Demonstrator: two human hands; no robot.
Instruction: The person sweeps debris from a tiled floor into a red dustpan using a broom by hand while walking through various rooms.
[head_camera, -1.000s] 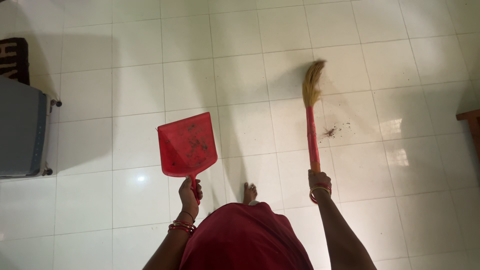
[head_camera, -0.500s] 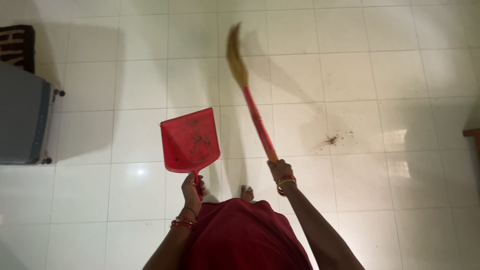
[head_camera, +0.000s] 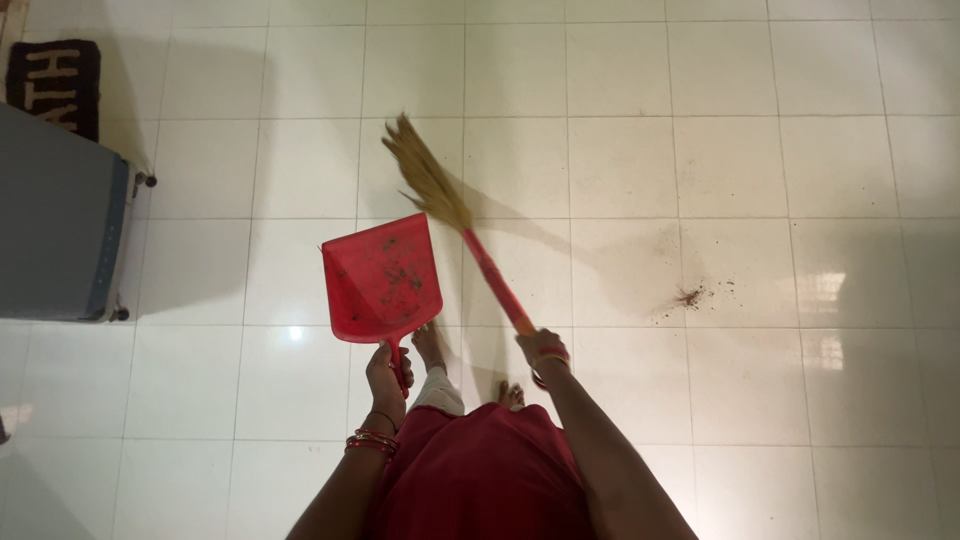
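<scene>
- Sweeping in progress on a glossy white tiled floor (head_camera: 760, 170): a person in a dark red garment (head_camera: 480, 475) stands at the bottom centre of the frame, seen from above, with bare feet just ahead.
- Left hand (head_camera: 387, 375), bangles at the wrist, is wrapped tight around the handle of a flat red plastic dustpan (head_camera: 381, 280) held off the floor at centre frame, its tray speckled with dark dirt.
- Right hand (head_camera: 540, 350) is clenched on the red handle of a straw-bristled grass broom (head_camera: 455, 225), which slants up and left; the bristle head lies just above the dustpan's upper right corner.
- Small pile of dark brown debris (head_camera: 690, 296) sits right of centre, well apart from both broom and pan.
- By the look of it, the gathering step is in hand, with the pile not yet collected; the next move would call for bringing the bristles back right to the debris and lowering the pan to the tiles beside it.
- Grey wheeled cabinet (head_camera: 55, 230) and dark lettered mat (head_camera: 55, 80) occupy the upper left.
</scene>
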